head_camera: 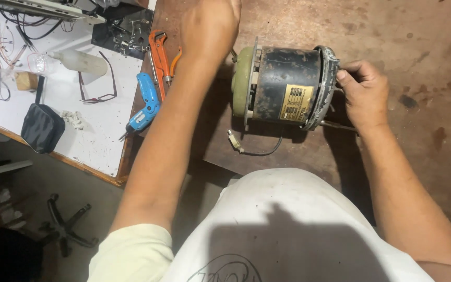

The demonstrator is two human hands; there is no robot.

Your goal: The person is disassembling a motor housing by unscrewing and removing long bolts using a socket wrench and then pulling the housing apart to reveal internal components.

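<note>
Black-cased motor (283,86) lies on its side on the brown desk (413,42), long axis left to right. Right hand (364,94) has its grip closed on the motor's grey end ring; left hand (210,26) rests beyond the green end, its grip probably closed but partly cut off. Orange pliers (160,55) and a blue screwdriver (146,104) lie left.

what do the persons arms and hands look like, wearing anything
Both hands are bare: no gloves, rings or watch show on the left hand or the right hand. Both forearms are uncovered. A short pale yellow sleeve covers the left upper arm; the right sleeve is out of view. The shirt front is white with a dark drawn mark.
</note>
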